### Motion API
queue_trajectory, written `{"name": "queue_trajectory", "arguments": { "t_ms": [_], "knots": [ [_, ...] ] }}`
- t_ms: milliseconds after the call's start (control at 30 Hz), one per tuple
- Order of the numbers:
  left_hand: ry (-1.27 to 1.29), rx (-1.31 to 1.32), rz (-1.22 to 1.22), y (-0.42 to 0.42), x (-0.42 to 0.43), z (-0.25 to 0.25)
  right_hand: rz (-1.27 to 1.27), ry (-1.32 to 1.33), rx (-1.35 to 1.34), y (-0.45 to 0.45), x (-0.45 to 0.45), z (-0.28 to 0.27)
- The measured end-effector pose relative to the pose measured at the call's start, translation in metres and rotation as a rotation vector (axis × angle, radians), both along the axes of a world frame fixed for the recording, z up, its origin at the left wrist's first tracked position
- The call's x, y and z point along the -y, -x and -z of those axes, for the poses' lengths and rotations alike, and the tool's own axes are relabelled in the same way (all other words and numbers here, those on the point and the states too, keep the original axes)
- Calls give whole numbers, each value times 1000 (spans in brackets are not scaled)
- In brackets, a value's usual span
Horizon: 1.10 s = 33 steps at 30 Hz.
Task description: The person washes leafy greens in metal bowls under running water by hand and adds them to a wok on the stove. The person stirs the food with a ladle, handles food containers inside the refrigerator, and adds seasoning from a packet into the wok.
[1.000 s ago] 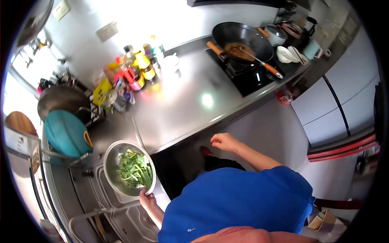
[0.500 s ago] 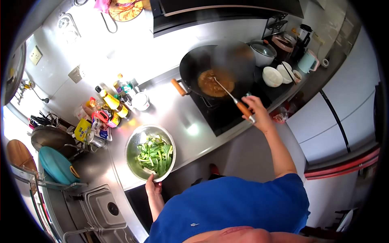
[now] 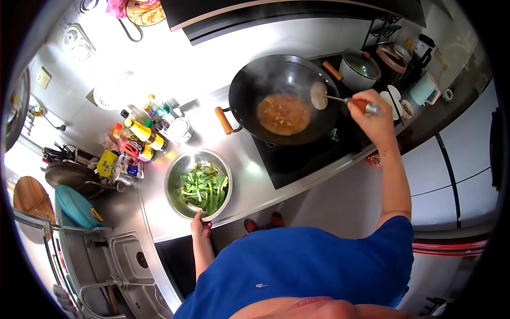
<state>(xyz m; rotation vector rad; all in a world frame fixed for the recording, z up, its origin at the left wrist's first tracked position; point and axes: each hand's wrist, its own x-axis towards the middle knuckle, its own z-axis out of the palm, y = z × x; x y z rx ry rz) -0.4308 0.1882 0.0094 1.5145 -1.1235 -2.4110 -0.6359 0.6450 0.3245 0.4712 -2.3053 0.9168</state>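
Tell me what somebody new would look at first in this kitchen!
Probably the big black wok on the stove, with reddish-brown liquid inside and the right hand holding a ladle above it. Next, the green leaves in a metal bowl at the front of the counter, the left hand on the bowl's rim.

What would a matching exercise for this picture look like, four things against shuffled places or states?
1. ladle
2. leafy greens
3. wok
4. left hand

A. over the stove, with orange-brown liquid inside
B. at the rim of the metal bowl
C. in the right hand
D. inside the metal bowl

Pairs: 1-C; 2-D; 3-A; 4-B
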Motion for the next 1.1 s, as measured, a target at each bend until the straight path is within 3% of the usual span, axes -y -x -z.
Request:
{"name": "queue_trajectory", "arguments": {
  "t_ms": [100, 167, 200, 267, 400, 467, 567, 667, 900, 1100],
  "knots": [
    [0, -10, -1, 2, 2, 0, 92, 18, 95, 27, -13, 9],
    [7, -7, 9, 2, 4, 1, -5, 437, 388, 48, -18, 35],
    [-2, -15, 14, 3, 5, 3, -6, 434, 381, 55, -22, 50],
    [-8, -31, 14, 5, 6, 2, -89, 742, 442, 68, -24, 75],
    [-16, -34, 44, 4, 7, 0, -123, 808, 455, 53, -5, 87],
    [-12, -64, 65, 4, 7, 1, -166, 790, 454, 37, 10, 77],
    [-20, -55, 88, 3, 8, -5, -372, 479, 328, 10, 27, 62],
    [-16, -50, 127, 7, 12, -4, -369, 130, 246, -32, 50, 21],
    [-44, -85, 199, 7, 18, -2, -355, -49, 330, -98, 69, -21],
    [-27, -85, 247, 7, 23, 1, -257, -12, 364, -76, 64, 24]
  ]
}}
